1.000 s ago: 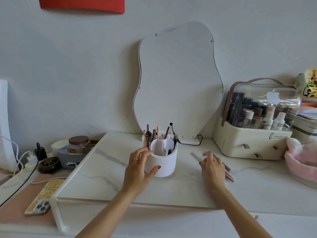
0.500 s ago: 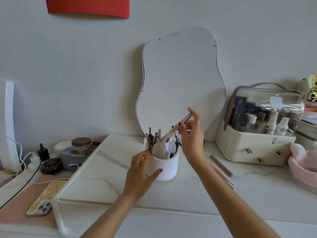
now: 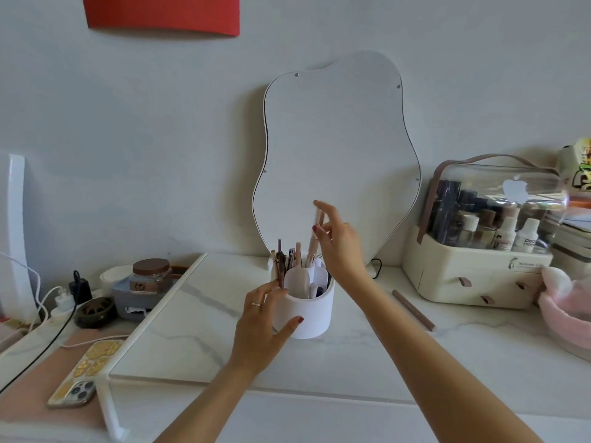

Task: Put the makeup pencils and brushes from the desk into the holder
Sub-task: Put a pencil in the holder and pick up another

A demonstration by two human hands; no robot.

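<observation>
Our right hand [image 3: 339, 241] pinches the top of a slim pink makeup pencil [image 3: 315, 233] between thumb and fingertips, its lower end already down among the others in the white holder [image 3: 307, 311], while our left hand [image 3: 265, 318] is curled against the holder's side to steady it. One brown pencil [image 3: 413, 310] lies on the marble desk [image 3: 198, 334], well to the right of the holder and just before the cosmetics organizer [image 3: 476, 276]. We judge these pencils light, stiff and smooth enough to roll, so a two-finger pinch near the middle should lift that one cleanly, and the light holder could tip without bracing.
</observation>
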